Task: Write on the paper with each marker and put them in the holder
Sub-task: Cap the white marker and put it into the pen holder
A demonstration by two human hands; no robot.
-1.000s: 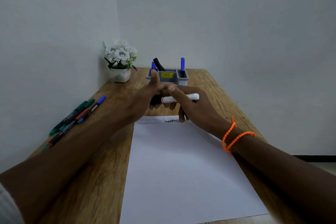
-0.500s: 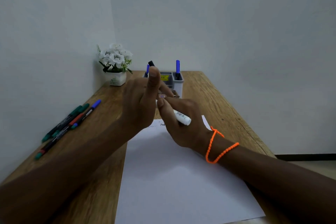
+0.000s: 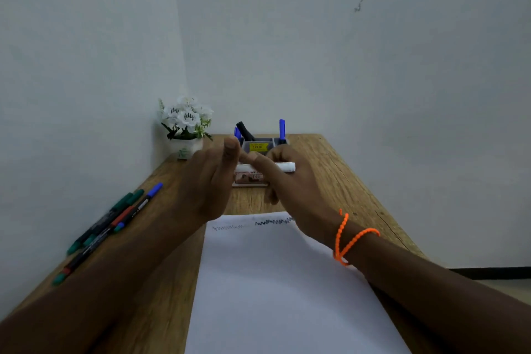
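My right hand grips a white marker, held level just in front of the holder. My left hand meets the marker's left end with its thumb raised; its fingers and that end are hidden behind the hand. The grey holder, with a yellow label, stands at the far edge and carries two blue markers and a black one. White paper lies below my hands, with two zigzag scribbles along its top edge. Several markers in green, red and blue lie at the table's left edge.
A small pot of white flowers stands in the far left corner by the wall. A small white box with a pinkish label lies in front of the holder. Walls close in the wooden table on the left and at the back.
Half a second ago my hands were nearer me with the marker angled down. They have moved back toward the holder, and the marker lies level again.
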